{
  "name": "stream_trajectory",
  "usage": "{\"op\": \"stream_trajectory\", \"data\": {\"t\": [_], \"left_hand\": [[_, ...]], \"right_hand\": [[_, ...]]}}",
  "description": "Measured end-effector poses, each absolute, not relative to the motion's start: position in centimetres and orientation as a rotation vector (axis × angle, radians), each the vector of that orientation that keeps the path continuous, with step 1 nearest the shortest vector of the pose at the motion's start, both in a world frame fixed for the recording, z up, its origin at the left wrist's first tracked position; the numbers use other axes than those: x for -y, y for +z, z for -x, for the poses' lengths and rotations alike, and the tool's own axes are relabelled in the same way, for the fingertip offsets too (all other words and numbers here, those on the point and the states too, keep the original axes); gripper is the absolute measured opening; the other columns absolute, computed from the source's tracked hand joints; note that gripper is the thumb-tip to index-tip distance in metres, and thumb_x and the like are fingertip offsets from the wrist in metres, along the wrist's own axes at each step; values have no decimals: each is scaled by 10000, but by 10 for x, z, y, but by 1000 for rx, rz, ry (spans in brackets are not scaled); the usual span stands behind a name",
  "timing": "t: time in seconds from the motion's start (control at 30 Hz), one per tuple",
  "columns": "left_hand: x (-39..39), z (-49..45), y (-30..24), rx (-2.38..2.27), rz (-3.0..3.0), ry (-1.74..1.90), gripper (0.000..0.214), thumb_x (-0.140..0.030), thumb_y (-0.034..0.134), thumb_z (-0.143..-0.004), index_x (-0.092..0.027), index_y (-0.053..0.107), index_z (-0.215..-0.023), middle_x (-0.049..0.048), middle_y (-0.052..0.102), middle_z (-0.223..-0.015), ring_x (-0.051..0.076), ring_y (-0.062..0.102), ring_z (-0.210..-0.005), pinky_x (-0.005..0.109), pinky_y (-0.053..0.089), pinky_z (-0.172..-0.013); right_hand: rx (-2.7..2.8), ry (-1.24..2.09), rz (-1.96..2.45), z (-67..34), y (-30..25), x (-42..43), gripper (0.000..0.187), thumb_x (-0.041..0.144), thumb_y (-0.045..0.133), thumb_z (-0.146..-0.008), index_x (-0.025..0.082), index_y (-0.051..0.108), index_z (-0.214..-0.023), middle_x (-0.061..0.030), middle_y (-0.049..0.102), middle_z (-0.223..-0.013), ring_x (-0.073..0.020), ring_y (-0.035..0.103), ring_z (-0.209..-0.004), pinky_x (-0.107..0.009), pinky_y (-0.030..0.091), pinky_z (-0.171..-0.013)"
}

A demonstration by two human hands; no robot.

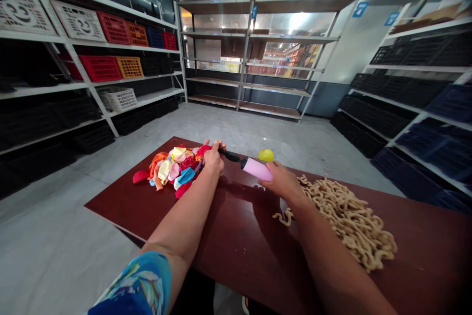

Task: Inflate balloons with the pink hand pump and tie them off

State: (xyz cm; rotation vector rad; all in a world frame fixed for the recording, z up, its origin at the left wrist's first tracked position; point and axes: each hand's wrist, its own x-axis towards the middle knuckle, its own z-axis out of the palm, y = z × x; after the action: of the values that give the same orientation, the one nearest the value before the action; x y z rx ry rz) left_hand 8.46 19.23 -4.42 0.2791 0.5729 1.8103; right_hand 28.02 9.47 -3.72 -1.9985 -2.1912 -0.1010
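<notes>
A hand pump (257, 169) with a pink barrel and a black nozzle section lies between my hands, pointing left. My right hand (280, 181) is wrapped round the right end of its barrel. At the nozzle's tip my left hand (214, 157) is closed; a red balloon (204, 150) shows at its left side, limp. How the balloon sits on the tip is hidden by my fingers. Just left of that hand lies a heap of limp balloons (173, 170) in red, orange, yellow, pink and blue.
Beige, curled, rope-like pieces (346, 216) are heaped on the right of the dark red table (236, 236). Beyond its far edge is a yellow inflated balloon (266, 155). Shelving with crates (112, 27) stands left, a metal rack (245, 54) behind, dark bins (387, 91) right.
</notes>
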Motion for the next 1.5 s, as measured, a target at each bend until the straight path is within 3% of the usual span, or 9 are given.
{"op": "stream_trajectory", "data": {"t": [0.2,0.3,0.4,0.63,0.87,0.93,1.1,1.37,1.5], "left_hand": [[-186,-99,-50,-550,-275,1717,415,-79,607,-759,-234,369,-1062,-45,580,-640,124,601,-547,276,469,-630],[-187,-97,-51,-517,-233,1627,251,-86,613,-745,-196,452,-902,-34,575,-609,130,610,-574,274,465,-655],[-188,-89,-50,-486,-183,1494,141,-202,635,-752,-162,501,-733,-12,573,-595,134,615,-596,271,457,-657],[-186,-84,-48,-441,-186,1390,265,-389,636,-760,-158,529,-687,-9,547,-561,144,589,-571,290,435,-609],[-181,-89,-35,-445,-317,1547,494,-566,383,-850,-193,287,-541,-43,309,-430,116,417,-406,284,400,-512],[-179,-89,-31,-410,-367,1584,502,-582,406,-833,-198,265,-541,-50,272,-434,111,379,-387,283,384,-485],[-176,-78,-19,-391,-401,1674,514,-596,446,-808,-202,241,-548,-56,251,-444,102,362,-383,274,371,-465],[-177,-62,-4,-416,-371,1769,535,-653,456,-764,-200,254,-563,-61,259,-445,88,353,-384,252,359,-460],[-175,-74,-10,-396,-419,1734,522,-608,474,-786,-198,245,-558,-57,256,-451,90,355,-388,252,357,-457]], "right_hand": [[2181,-105,1987,-277,-38,-94,410,438,659,-674,212,512,-983,-65,558,-1048,-217,553,-931,-291,377,-700],[2171,-97,1999,-277,-40,-96,414,441,659,-671,215,515,-988,-64,559,-1056,-222,555,-934,-292,379,-689],[2166,-71,1998,-277,-42,-97,431,451,661,-665,222,515,-1001,-59,558,-1068,-220,557,-931,-290,378,-681],[2201,-94,1982,-274,-43,-95,430,466,660,-680,223,513,-1004,-63,554,-1089,-209,568,-901,-280,372,-671],[2143,-210,1965,-270,-46,-94,526,554,623,-712,241,468,-1105,-75,586,-1081,-226,559,-946,-301,371,-733],[2106,-253,1993,-272,-49,-95,516,519,638,-712,227,467,-1101,-80,591,-1075,-234,550,-959,-310,368,-751],[2047,-310,2045,-284,-53,-99,251,306,563,-785,210,509,-1010,-76,593,-1031,-216,528,-929,-290,361,-717],[1806,-333,2212,-308,-60,-104,217,201,446,-832,166,539,-1024,-131,581,-1004,-249,499,-926,-333,336,-763],[1875,-303,2159,-302,-67,-107,233,185,483,-783,142,529,-1007,-120,586,-990,-233,506,-906,-326,327,-786]]}}
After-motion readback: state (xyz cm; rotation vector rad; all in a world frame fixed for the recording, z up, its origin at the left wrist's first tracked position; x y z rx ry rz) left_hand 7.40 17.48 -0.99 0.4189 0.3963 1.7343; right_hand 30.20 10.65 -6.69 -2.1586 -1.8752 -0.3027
